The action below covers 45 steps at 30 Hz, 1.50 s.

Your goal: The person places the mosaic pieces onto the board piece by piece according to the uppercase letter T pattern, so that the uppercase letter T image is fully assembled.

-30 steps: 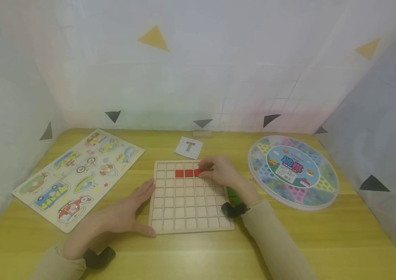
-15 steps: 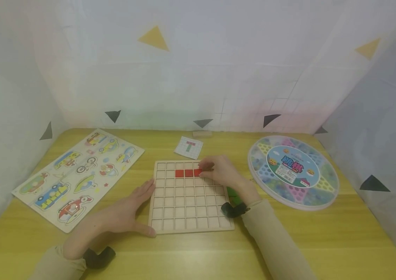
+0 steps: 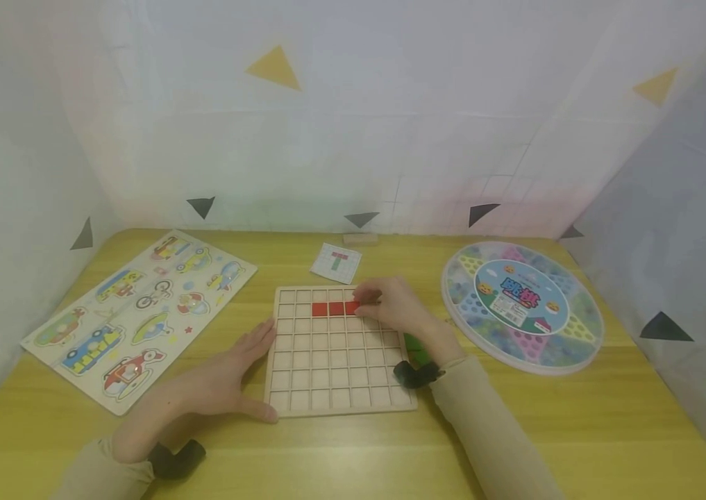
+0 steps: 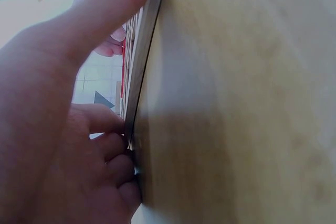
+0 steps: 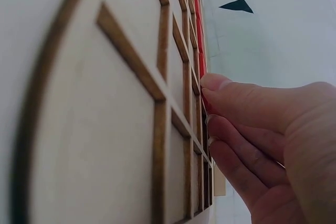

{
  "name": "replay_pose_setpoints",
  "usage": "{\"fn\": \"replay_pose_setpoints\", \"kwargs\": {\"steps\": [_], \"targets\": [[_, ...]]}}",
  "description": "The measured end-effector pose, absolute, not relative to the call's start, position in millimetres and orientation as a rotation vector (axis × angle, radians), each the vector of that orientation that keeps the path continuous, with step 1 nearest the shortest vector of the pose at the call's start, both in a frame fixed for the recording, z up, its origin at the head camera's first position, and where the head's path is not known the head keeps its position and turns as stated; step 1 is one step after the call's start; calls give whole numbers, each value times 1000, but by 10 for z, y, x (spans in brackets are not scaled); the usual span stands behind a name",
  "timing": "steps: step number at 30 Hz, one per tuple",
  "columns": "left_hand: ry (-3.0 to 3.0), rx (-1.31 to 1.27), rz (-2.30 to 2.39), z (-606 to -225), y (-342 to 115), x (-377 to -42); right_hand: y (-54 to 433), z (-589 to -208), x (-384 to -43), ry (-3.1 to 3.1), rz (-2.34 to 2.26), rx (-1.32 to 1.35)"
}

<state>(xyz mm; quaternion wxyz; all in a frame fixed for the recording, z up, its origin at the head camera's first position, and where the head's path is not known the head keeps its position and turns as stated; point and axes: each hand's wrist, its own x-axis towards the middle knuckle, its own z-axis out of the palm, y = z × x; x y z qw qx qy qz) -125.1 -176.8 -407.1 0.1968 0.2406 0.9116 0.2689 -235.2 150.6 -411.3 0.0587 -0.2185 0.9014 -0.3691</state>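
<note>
A square wooden grid board (image 3: 320, 378) lies in front of me, with red square tiles (image 3: 328, 309) side by side in its second row from the far edge. My right hand (image 3: 398, 305) pinches the rightmost red tile (image 3: 350, 308) between thumb and fingertips, right at its cell; the right wrist view shows a sliver of this red tile (image 5: 206, 98) at the thumb tip. Along the board's left side rests my left hand (image 3: 218, 382), spread wide, thumb at the near corner and fingertips against the edge. Other cells in view are bare wood.
Behind the board lies a small card (image 3: 337, 263) printed with a red and green T shape. Green pieces (image 3: 416, 348) sit by the right edge, partly hidden by my wrist. A vehicle picture puzzle (image 3: 146, 316) lies left, a round board-game case (image 3: 523, 305) right, a wooden block (image 3: 360, 239) behind.
</note>
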Motion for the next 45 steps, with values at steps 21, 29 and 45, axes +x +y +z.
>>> {"fn": "replay_pose_setpoints", "kwargs": {"steps": [21,29,45], "targets": [[2561,667,748,-4113,-1764,-1248,2043,-3462,-2168,2811,-1225,-614],[2562,681,749,-4101,-1766,-1250,2336,-3574,-2073,2744,-1136,-631],[2554,706,751,-4087,-1776,-1257,2649,-3822,-1821,2635,-1077,-565]]}}
